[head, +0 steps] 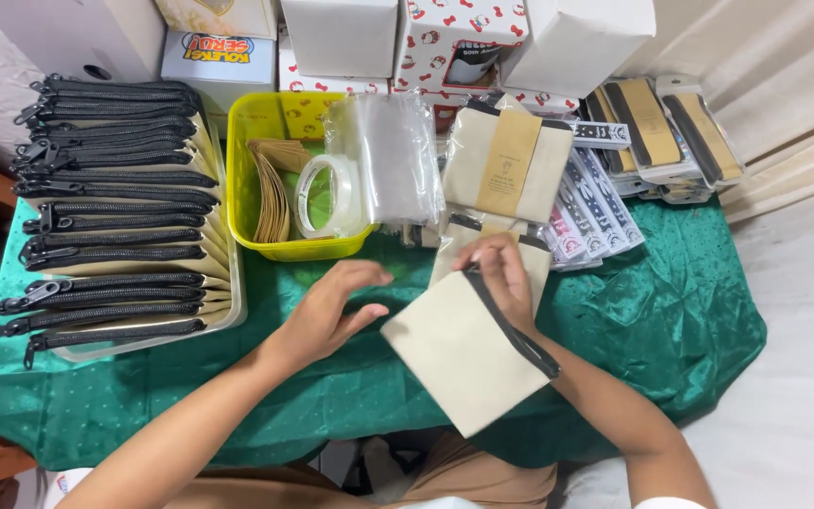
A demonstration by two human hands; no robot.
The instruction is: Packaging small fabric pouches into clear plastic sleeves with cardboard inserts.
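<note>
My right hand (pixel 501 273) pinches the black zipper end of a cream canvas pouch (pixel 459 353), which tilts over the green cloth near the table's front. My left hand (pixel 332 306) hovers just left of the pouch with its fingers spread, close to its upper left corner and holding nothing. Behind the right hand lies a small pile of finished pouches (pixel 506 160) wrapped with tan paper bands.
A tray (pixel 223 311) at the left holds several cream pouches with black zippers. A yellow basket (pixel 247 179) carries brown paper bands, a tape roll (pixel 327 193) and clear plastic bags (pixel 388 155). Boxes line the back. Packaged pouches (pixel 657 132) sit at the right.
</note>
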